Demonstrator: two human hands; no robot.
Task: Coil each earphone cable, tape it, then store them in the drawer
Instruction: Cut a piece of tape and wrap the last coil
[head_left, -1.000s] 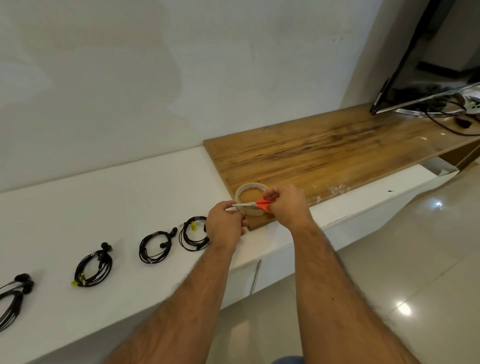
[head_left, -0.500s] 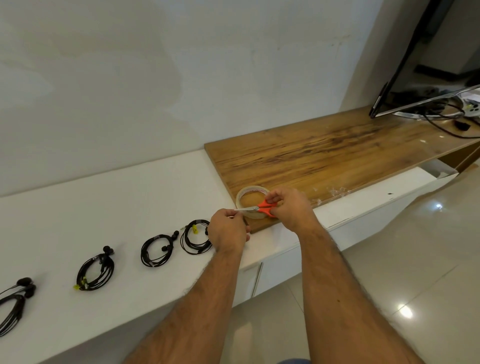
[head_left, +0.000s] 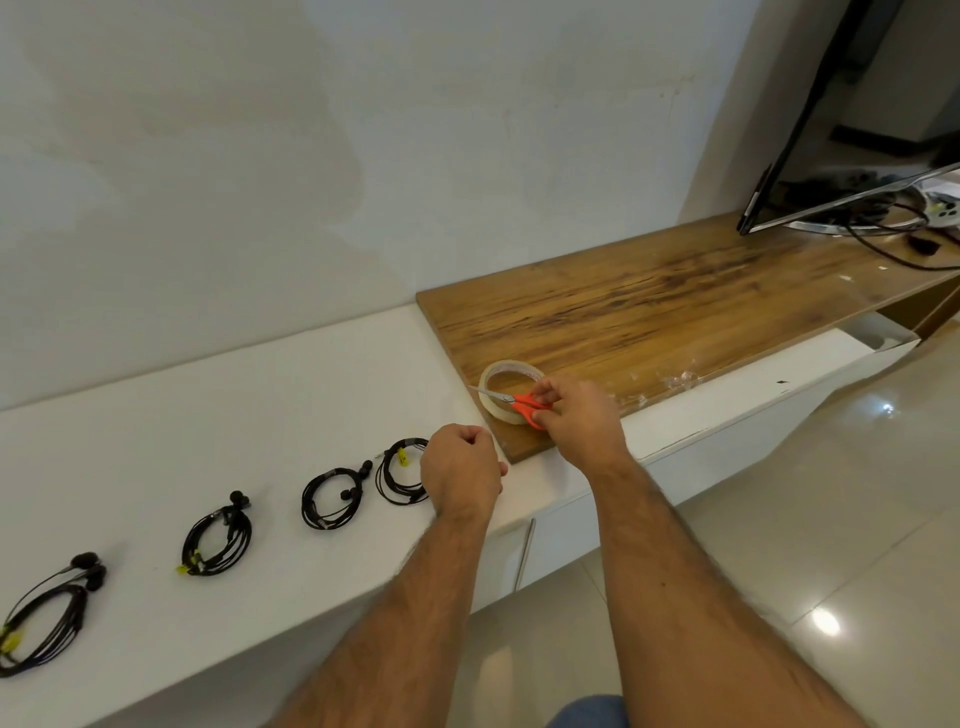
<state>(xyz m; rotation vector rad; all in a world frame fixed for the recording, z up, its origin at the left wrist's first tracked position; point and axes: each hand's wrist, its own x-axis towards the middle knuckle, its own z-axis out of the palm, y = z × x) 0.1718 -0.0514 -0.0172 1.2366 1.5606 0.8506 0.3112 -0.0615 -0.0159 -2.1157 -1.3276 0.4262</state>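
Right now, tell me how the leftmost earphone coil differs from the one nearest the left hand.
The leftmost earphone coil is a long, loose oval; the coil nearest the left hand is rounder and tighter. The leftmost lies clear of the left hand, which partly covers the other. Both are black, with a yellow tag.

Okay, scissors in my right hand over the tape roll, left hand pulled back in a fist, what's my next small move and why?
Probably bring the left hand to the nearest coiled earphone beside it and wrap its pinched tape, if any; the piece itself can't be seen. The right hand can rest the scissors by the tape roll.
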